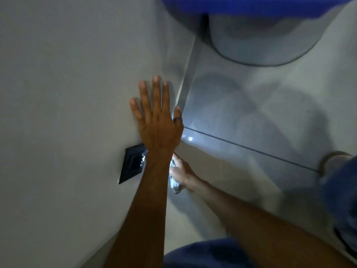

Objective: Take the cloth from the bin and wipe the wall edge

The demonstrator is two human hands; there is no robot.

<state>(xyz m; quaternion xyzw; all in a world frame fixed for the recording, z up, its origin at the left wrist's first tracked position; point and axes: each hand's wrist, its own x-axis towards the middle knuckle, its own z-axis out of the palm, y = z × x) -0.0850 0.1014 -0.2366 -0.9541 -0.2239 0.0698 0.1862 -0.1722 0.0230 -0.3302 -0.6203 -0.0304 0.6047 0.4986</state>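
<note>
Blue trouser fabric fills the bottom of the view, my knee closest of all, and more of the same blue shows at the right edge above my shoe on the floor tiles. Up at the top stands the bin — pale and round, with a blue rim — set on the floor close to the wall edge.

Between the bin and me, the way along the edge looks open; a dark grout line crosses the tiles from the corner toward my shoe. On the wall sits a black switch plate, partly hidden behind my left forearm.

My left hand lies flat on the wall, fingers spread wide and pointing up, gripping nothing; the thumb (with a dark ring on it) hooks around the wall edge. That arm runs straight up from the lower frame.

My right hand is lower down, just behind the left wrist, pressed toward the edge — it is closed around the cloth, a pale, crumpled wad that pokes out below my fingers. The right forearm reaches in from the lower right, crossing under the left.
</note>
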